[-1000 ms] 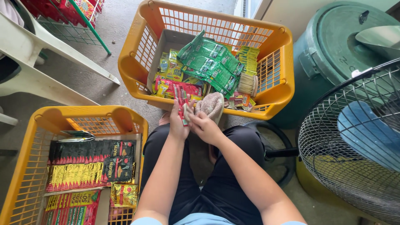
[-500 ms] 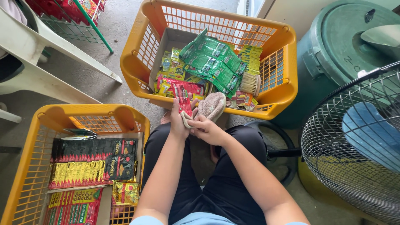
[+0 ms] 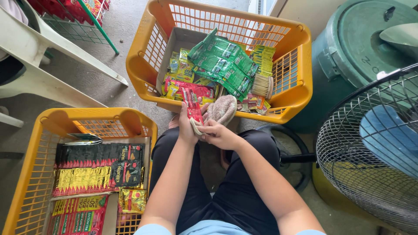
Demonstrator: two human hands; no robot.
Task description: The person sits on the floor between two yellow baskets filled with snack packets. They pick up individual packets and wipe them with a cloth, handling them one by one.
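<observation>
My left hand holds up a strip of red sachets over my lap. My right hand pinches the strip's lower end. Both hands sit just in front of the near rim of a yellow plastic basket that holds green, yellow and red sachet strips and a small brush. A beige cloth lies by the basket's rim, beside my right hand. My knees in dark trousers are under my forearms.
A second yellow basket at my left holds neat rows of black, gold and red sachets. A white plastic chair stands far left. A green lidded bin and a wire fan cage stand right. The floor is concrete.
My hands have stayed in front of the basket, and the red strip has shifted only slightly between them. The view has drifted a little.
</observation>
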